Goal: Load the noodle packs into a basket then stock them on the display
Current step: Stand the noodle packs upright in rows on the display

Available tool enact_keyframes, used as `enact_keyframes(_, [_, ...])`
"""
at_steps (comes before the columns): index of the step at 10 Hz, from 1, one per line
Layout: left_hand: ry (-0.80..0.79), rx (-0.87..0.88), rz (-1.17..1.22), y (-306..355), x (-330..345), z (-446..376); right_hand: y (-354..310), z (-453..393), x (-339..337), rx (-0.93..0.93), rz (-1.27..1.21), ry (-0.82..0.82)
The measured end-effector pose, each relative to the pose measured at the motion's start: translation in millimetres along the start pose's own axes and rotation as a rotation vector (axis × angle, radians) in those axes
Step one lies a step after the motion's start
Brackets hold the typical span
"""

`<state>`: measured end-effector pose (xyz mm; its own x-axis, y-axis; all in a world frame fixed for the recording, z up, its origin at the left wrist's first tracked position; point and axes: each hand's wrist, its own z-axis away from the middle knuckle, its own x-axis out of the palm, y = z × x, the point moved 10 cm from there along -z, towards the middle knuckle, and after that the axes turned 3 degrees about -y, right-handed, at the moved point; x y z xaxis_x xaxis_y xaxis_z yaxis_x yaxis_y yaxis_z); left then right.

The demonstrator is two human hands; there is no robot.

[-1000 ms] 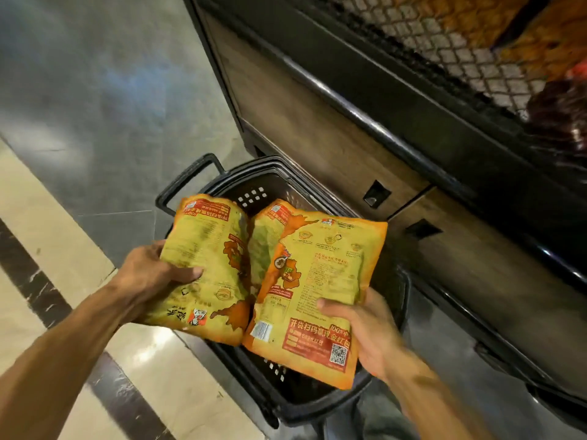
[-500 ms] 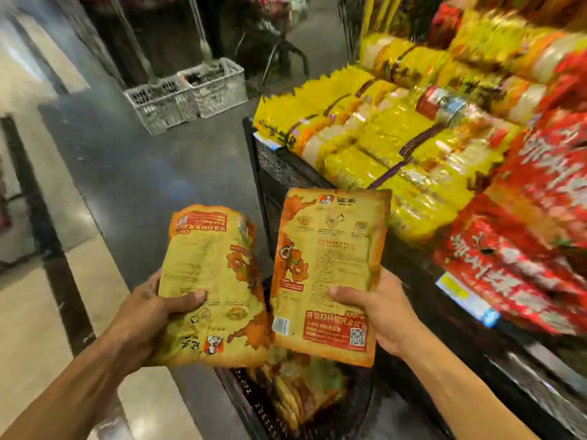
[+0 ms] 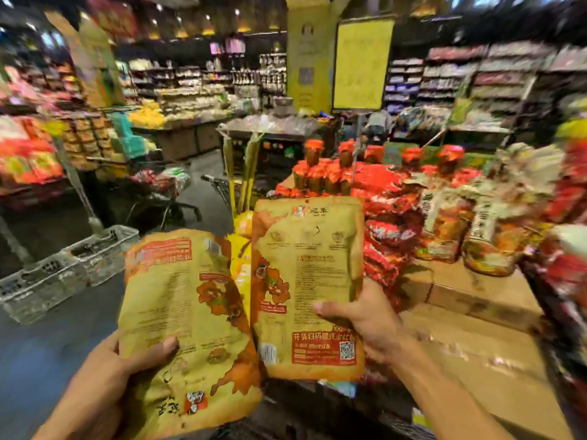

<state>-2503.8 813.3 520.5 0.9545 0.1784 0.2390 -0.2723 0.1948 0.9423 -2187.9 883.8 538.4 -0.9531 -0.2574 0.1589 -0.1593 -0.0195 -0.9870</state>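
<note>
Warm indoor light falls from small ceiling spots [image 3: 178,33] strung from ten to twelve o'clock, leaving the upper corners dim. Motion blur smears nearly everything: the shelves [image 3: 470,77] at two o'clock and the red packs [image 3: 390,223] at three are streaked, worst toward the right edge. Sharpest are the two yellow noodle packs [image 3: 305,281] at centre, though their small print is soft. The wide lens bends lines outward at the edges. The floor [image 3: 41,354] at eight o'clock lies in shadow.

The display table [image 3: 470,293] is the landmark: 2 noodle packs [image 3: 308,281] are held side by side left of it, crates [image 3: 63,274] farther left.
</note>
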Motion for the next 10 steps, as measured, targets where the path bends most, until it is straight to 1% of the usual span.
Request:
enact_keyframes(1, [-0.153,-0.058,0.016,9.4,55.6,-4.3,-24.1,26.9,-34.3,-0.048,0.002,0.102])
enact_keyframes(2, [-0.309,-0.083,-0.023,2.7,118.7,-15.3,-44.6,76.5,-88.7,-0.083,0.054,0.258])
enact_keyframes(3, [-0.38,-0.069,-0.114,-12.5,156.3,-26.6,-48.5,112.8,-124.3,-0.089,0.052,0.37])
enact_keyframes(4, [-0.455,-0.061,-0.199,-50.9,197.8,-52.6,-52.1,166.7,-178.4,-0.104,0.026,0.522])
enact_keyframes(5, [-0.547,-0.111,-0.209,-53.3,258.2,-25.8,-54.8,198.4,-215.0,-0.131,0.02,0.617])
enact_keyframes(6, [-0.658,-0.128,-0.152,-55.4,323.4,-4.1,-57.6,232.1,-261.6,-0.152,0.004,0.711])
enact_keyframes(7, [-0.632,-0.165,-0.042,-61.3,368.4,11.2,-59.0,246.8,-293.8,-0.162,-0.003,0.748])
enact_keyframes(8, [-0.648,-0.212,-0.065,-86.1,409.7,11.8,-59.7,257.5,-341.2,-0.174,0.001,0.784])
enact_keyframes(9, [-0.642,-0.227,-0.077,-107.6,432.6,7.2,-55.8,260.6,-368.5,-0.166,0.007,0.797])
enact_keyframes(10, [-0.617,-0.308,-0.055,-145.0,458.0,-1.4,-47.1,261.8,-408.0,-0.148,-0.004,0.823])
